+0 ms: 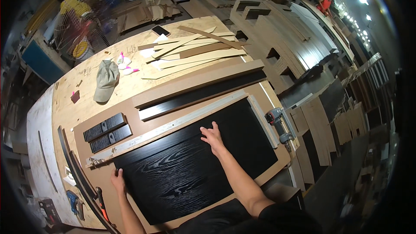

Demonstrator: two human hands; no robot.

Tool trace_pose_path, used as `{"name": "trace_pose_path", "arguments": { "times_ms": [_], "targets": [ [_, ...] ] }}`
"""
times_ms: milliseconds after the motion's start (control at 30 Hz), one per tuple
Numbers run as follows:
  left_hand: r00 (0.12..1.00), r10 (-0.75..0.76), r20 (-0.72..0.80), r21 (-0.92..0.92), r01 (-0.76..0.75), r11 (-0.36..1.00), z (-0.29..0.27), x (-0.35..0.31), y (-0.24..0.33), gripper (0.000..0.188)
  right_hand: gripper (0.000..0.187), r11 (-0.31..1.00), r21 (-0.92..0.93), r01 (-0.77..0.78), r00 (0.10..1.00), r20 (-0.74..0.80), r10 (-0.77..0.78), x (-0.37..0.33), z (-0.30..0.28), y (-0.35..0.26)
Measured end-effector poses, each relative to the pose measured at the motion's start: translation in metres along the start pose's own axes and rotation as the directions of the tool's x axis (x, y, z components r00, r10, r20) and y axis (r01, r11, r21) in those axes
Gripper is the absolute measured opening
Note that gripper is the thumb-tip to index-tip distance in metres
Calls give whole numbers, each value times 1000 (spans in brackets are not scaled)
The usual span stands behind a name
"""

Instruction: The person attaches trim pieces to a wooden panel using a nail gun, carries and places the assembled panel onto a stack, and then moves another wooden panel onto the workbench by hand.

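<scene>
A large black wood-grain panel (190, 180) lies flat on a brown board (264, 177) on the workbench. My left hand (118, 182) is closed at the panel's left edge, near its far left corner; the grip is partly hidden. Over the panel's far part, my right hand (212, 138) has its fingers apart and holds nothing; whether it touches the surface I cannot tell. A pale straight strip (173, 125) runs along the panel's far edge, and a shorter strip (263, 123) along its right edge. Two small black wood-grain pieces (106, 128) lie beyond the left end.
A power drill (279, 125) lies at the bench's right edge. Long boards (199, 84), thin offcuts (195, 50), a cap (106, 80), glue bottles (125, 65) and a phone (160, 30) are farther off. At left are an orange-handled tool (102, 203) and a blue drill (74, 203).
</scene>
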State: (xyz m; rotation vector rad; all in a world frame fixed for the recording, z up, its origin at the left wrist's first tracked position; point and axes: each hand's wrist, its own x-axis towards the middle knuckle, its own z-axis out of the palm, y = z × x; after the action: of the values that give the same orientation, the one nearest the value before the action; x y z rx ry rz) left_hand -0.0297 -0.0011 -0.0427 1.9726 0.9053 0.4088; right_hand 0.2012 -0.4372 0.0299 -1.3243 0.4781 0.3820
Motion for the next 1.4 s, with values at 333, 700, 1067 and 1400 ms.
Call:
{"name": "trace_pose_path", "arguments": {
  "times_ms": [333, 700, 1067, 1400],
  "targets": [
    [996, -88, -13, -165, 85, 983, -5, -3, -25, 29, 83, 976, -215, -42, 997, 61, 56, -45, -12, 2],
    [961, -232, -149, -174, 205, 963, 7, -70, 7, 39, 40, 938, -240, 248, 117, 969, 217, -241, 10, -33],
    [975, -196, -103, -390, 142, 910, -16, -156, -33, 34, 72, 988, -99, 122, -594, 790, 152, -353, 60, -74],
    [972, -192, -135, -316, 141, 938, -4, -147, -34, 35, 68, 956, -144, 254, -604, 748, 273, -357, 65, -70]
  ]
}}
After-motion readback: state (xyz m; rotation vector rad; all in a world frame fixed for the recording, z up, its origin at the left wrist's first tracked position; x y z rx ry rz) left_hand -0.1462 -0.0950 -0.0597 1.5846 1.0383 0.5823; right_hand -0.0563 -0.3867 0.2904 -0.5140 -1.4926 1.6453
